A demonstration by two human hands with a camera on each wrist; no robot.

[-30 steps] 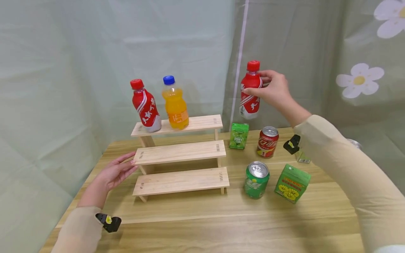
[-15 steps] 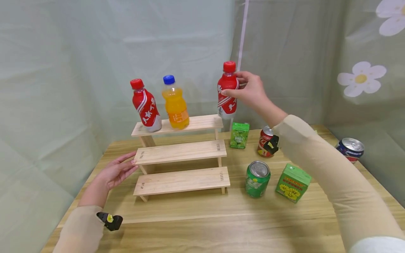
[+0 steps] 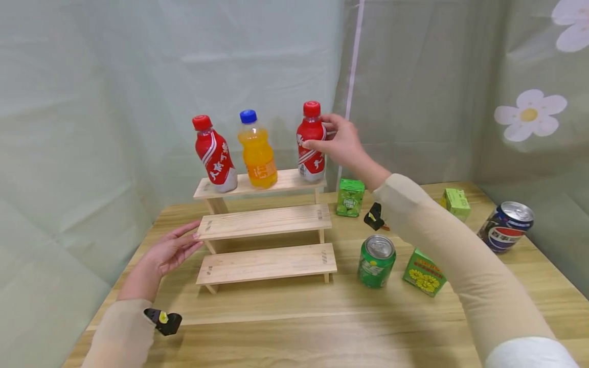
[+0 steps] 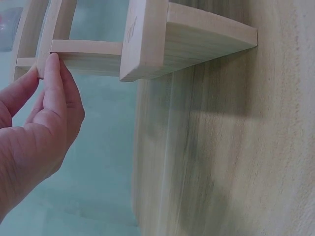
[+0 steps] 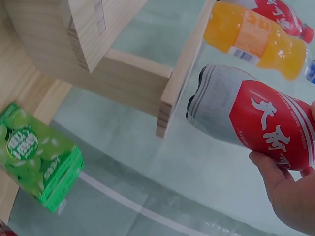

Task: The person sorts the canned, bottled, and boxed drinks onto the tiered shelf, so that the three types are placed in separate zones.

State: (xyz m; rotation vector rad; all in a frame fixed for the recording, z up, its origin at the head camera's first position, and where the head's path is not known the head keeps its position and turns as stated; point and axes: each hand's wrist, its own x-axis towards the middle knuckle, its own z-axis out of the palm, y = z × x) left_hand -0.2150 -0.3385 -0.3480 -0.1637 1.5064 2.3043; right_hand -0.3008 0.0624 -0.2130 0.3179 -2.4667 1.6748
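Observation:
My right hand (image 3: 340, 144) grips a red-labelled soda bottle (image 5: 273, 129) with a red cap (image 3: 312, 108) at the right end of the top step of a three-tier wooden stand (image 3: 267, 263). In the right wrist view the bottle's base is close to the top board's edge, the thumb on its label. My left hand (image 3: 166, 250) pinches the left end of the middle step, thumb and fingertips on either side of the board (image 4: 45, 42). An orange soda bottle (image 3: 257, 158) with a blue cap and another red soda bottle (image 3: 216, 158) stand on the top step.
Right of the stand are a green drink carton (image 3: 350, 198), a green can (image 3: 377, 261) and a yellow-flowered carton (image 3: 424, 276). Farther right stand a small light-green carton (image 3: 457, 204) and a dark blue can (image 3: 505, 227). A red can is mostly hidden behind the right forearm. Curtains hang behind the table.
My right hand has carried the red soda bottle leftward and then down to the top step's right end. The left hand has kept its hold on the stand.

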